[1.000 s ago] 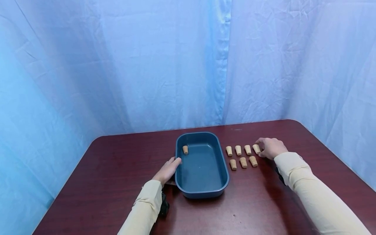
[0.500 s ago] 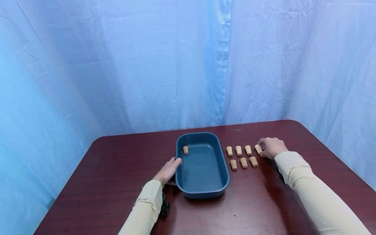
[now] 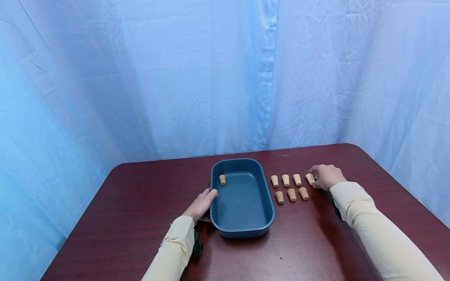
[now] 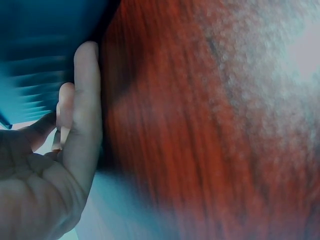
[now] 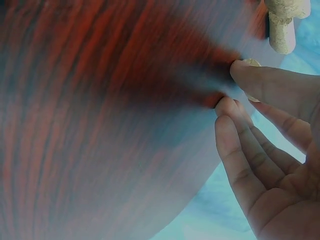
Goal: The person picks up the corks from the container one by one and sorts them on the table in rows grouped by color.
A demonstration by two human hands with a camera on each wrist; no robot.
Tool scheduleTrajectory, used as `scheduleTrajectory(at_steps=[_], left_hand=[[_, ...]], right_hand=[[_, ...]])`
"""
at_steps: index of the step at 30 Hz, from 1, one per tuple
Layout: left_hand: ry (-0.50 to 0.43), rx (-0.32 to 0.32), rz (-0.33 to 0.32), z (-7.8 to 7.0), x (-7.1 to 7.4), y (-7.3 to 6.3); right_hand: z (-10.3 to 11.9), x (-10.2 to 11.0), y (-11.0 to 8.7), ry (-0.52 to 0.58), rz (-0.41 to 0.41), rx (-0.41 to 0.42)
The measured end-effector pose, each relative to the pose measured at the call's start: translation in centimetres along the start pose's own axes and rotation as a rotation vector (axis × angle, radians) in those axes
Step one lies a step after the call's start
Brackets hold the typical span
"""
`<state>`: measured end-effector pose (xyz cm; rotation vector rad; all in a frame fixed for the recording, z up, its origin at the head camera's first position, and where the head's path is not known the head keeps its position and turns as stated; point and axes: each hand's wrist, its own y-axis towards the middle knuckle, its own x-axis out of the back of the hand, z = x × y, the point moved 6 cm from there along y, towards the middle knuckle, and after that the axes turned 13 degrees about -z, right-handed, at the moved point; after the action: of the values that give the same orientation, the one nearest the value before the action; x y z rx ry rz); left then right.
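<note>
A deep blue rectangular tray stands mid-table, one cork stopper inside near its far left corner. At the tray's left side, my left hand has its thumb over the rim and its fingers along the outside wall. To the right of the tray lie two rows of cork stoppers, a far row and a nearer row. My right hand pinches the rightmost cork stopper of the far row between thumb and fingers. That stopper is mostly hidden by the thumb in the right wrist view.
The dark red wooden table has rounded far corners. Pale blue curtains hang behind it and at both sides. Other cork stoppers lie near the right hand in the right wrist view.
My right hand has shifted slightly to the right, and the cork stopper at its fingertips has moved a little away from its neighbour. The left hand and the tray stay put.
</note>
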<state>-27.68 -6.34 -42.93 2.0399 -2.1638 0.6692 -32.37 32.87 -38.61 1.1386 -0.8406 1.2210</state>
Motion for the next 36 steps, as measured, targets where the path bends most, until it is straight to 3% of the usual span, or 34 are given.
scheduleTrajectory(at_steps=[15,24,31,36], left_hand=[[0.005,-0.01,-0.006,-0.1,0.1,0.0],[-0.007,-0.02,0.002,0.1,0.0,0.0],[-0.009,-0.017,-0.005,0.0,-0.1,-0.1],[-0.008,-0.02,-0.013,0.0,-0.1,-0.2]], right_hand=[[-0.1,0.1,-0.4,0.06,0.015,-0.027],[-1.1,0.0,-1.2,0.228,0.096,-0.067],[-1.8,0.0,-1.8,0.311,0.037,-0.067],[-0.9,0.8,-1.7,0.335,-0.038,-0.043]])
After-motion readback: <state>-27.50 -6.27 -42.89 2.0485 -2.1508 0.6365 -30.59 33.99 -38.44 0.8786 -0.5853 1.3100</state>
